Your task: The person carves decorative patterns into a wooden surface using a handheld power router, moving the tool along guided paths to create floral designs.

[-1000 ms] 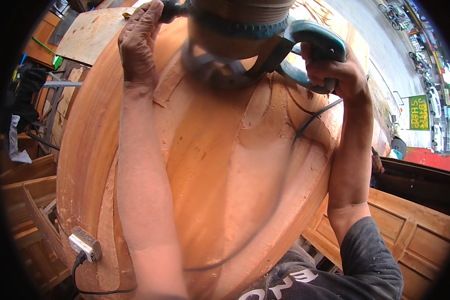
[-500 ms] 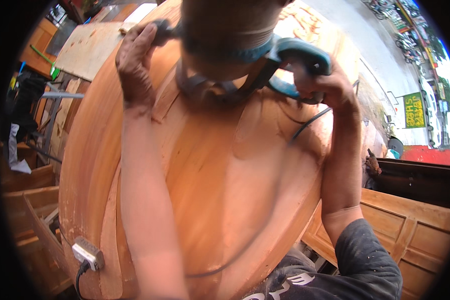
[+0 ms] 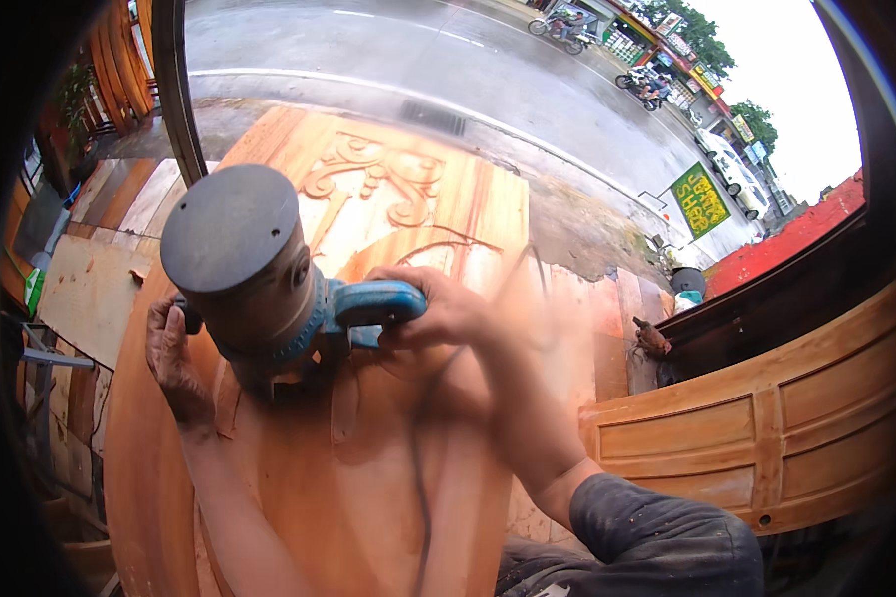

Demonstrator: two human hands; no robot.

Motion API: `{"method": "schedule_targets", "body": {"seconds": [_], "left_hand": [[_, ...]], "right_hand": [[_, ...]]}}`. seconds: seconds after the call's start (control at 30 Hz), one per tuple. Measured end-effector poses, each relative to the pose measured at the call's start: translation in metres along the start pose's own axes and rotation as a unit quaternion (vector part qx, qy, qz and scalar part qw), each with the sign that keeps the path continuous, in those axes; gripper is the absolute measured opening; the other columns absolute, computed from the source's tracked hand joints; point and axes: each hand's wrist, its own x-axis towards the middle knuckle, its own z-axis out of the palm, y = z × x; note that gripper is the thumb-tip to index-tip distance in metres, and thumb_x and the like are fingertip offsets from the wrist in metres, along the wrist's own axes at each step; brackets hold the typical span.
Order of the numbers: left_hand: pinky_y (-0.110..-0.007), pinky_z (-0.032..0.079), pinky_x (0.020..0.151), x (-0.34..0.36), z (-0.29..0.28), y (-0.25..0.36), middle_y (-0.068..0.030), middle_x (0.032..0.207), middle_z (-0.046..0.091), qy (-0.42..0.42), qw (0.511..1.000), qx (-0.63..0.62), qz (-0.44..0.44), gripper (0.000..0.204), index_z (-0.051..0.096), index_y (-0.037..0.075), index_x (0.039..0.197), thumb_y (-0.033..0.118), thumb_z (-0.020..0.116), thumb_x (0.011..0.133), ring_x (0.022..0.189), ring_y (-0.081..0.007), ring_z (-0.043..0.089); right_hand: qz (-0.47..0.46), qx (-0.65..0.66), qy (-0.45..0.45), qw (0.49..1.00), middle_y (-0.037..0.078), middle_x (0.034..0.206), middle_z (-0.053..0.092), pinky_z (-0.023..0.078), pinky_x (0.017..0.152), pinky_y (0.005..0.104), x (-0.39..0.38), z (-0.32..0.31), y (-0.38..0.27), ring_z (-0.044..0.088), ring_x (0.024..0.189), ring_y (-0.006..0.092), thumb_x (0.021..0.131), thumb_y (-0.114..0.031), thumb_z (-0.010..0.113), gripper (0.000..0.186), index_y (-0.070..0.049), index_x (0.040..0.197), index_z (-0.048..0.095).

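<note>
A router [image 3: 234, 234] with a round dark motor housing and blue base parts stands on a large reddish-brown wooden panel [image 3: 368, 488]. My left hand [image 3: 174, 353] is closed on the dark knob at its left side. On the other side, my right hand [image 3: 443, 306] wraps around the blue loop handle. The cutter under the router is hidden. A dark cord [image 3: 423, 448] runs over the panel toward me, partly blurred. Scroll carving [image 3: 378, 174] shows in relief on the panel's far part.
A panelled wooden door [image 3: 687, 438] lies at the right. Boards [image 3: 95, 289] sit at the left, near a dark post [image 3: 177, 90]. Past the panel runs a road [image 3: 358, 60] with motorbikes and a white car [image 3: 727, 164]. A yellow-green sign [image 3: 700, 202] stands by the roadside.
The view has tilted up, bringing the road and the carved end into sight. Both hands keep hold of the router, which now appears lower and further left in the picture.
</note>
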Motion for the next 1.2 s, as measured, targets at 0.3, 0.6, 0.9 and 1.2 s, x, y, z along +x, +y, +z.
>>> {"method": "schedule_targets", "body": {"seconds": [0.3, 0.6, 0.9, 1.2], "left_hand": [[-0.028, 0.039, 0.091, 0.002, 0.005, 0.013, 0.0010, 0.097, 0.056, -0.002, 1.000, 0.026, -0.002, 0.019, 0.061, 0.007, 0.113, 0.022, 0.055, 0.105, 0.094, -0.0105, 0.052], [-0.029, 0.040, 0.090, 0.000, 0.014, 0.014, -0.0003, 0.099, 0.057, 0.014, 0.999, 0.039, -0.001, 0.025, 0.062, 0.004, 0.115, 0.025, 0.052, 0.106, 0.094, -0.0115, 0.049], [-0.032, 0.040, 0.095, -0.001, 0.023, 0.030, -0.0028, 0.107, 0.060, 0.019, 0.999, 0.045, -0.007, 0.029, 0.063, 0.002, 0.118, 0.027, 0.053, 0.106, 0.102, -0.0142, 0.052], [-0.036, 0.041, 0.104, -0.006, 0.032, 0.040, -0.0078, 0.121, 0.064, 0.015, 0.996, 0.088, 0.025, 0.037, 0.063, -0.002, 0.127, 0.028, 0.053, 0.107, 0.116, -0.0191, 0.055]], "right_hand": [[-0.017, -0.105, 0.019, 0.994, 0.007, 0.114, 0.072, 0.052, 0.096, 0.0329, 0.003, 0.008, -0.018, 0.066, 0.105, 0.0176, 0.063, -0.011, 0.079, 0.070, -0.005, 0.131, 0.064], [-0.023, -0.126, 0.044, 0.991, 0.007, 0.099, 0.072, 0.050, 0.087, 0.0333, -0.003, 0.017, -0.034, 0.065, 0.094, 0.0167, 0.080, -0.026, 0.081, 0.041, -0.008, 0.116, 0.068], [0.003, -0.161, 0.054, 0.986, 0.007, 0.100, 0.072, 0.051, 0.087, 0.0339, -0.008, 0.024, -0.048, 0.066, 0.095, 0.0170, 0.081, -0.030, 0.081, 0.041, -0.010, 0.114, 0.069], [0.019, -0.153, 0.065, 0.986, 0.010, 0.106, 0.074, 0.053, 0.090, 0.0351, -0.011, 0.028, -0.052, 0.069, 0.101, 0.0198, 0.082, -0.034, 0.081, 0.045, -0.009, 0.118, 0.070]]}}
